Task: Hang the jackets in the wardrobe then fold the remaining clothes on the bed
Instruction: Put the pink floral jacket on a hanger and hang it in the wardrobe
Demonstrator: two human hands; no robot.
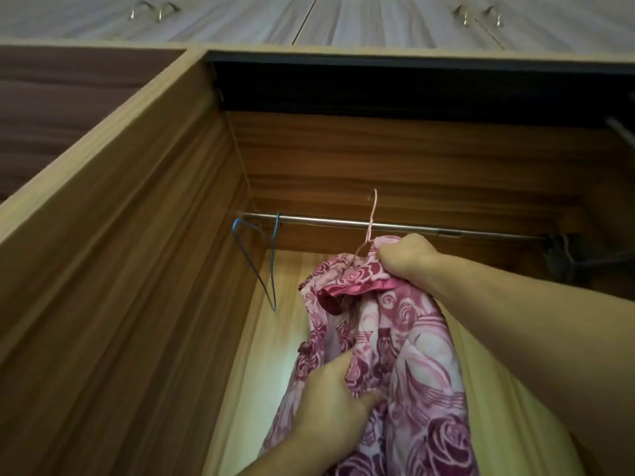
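Note:
A pink jacket [409, 345] with a dark red rose print hangs on a thin pink wire hanger [370, 221]. My right hand [407, 259] grips the jacket's collar together with the hanger's top, just below the metal rail [343, 222] inside the open wardrobe. The hanger's hook rises above the rail; whether it rests on the rail I cannot tell. Lower down, my left hand [331, 403] clutches the jacket's front fabric.
An empty blue wire hanger [264, 255] hangs on the rail at its left end, near the wardrobe's left wall [144, 269]. Something dark [563, 255] hangs at the rail's right end. Closed upper cabinet doors with metal handles [154, 10] run above.

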